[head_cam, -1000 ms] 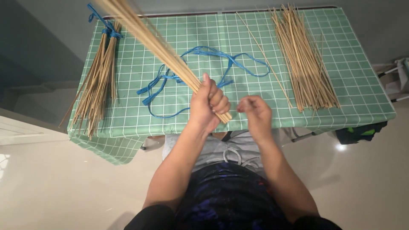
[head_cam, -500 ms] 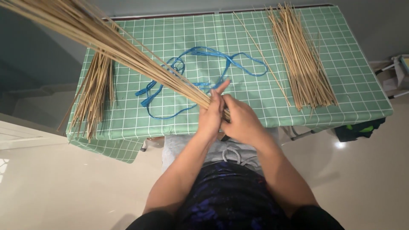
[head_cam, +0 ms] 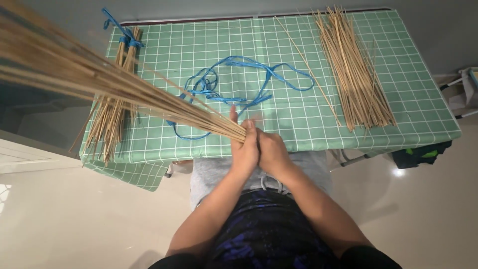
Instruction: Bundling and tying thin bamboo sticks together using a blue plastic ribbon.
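Observation:
A long bundle of thin tan sticks [head_cam: 99,82] fans out toward the upper left, blurred with motion. Its near end is pressed between my left hand [head_cam: 244,149] and my right hand [head_cam: 271,152], palms together at the table's front edge. Loose blue ribbon [head_cam: 234,84] lies in loops on the green checked tablecloth [head_cam: 199,45] just beyond my hands. A second bundle of sticks tied with blue ribbon [head_cam: 117,99] rests along the left side. A loose pile of sticks [head_cam: 353,69] lies on the right side.
The table stands on a pale glossy floor [head_cam: 64,219]. One stray stick [head_cam: 308,69] lies diagonally between the ribbon and the right pile. A dark bag [head_cam: 420,152] sits under the table's right corner, and part of a white frame [head_cam: 463,92] shows at the far right.
The stick bundle has swung down from pointing away to pointing far left. My right hand, apart a second ago, has closed against the left around the bundle's end.

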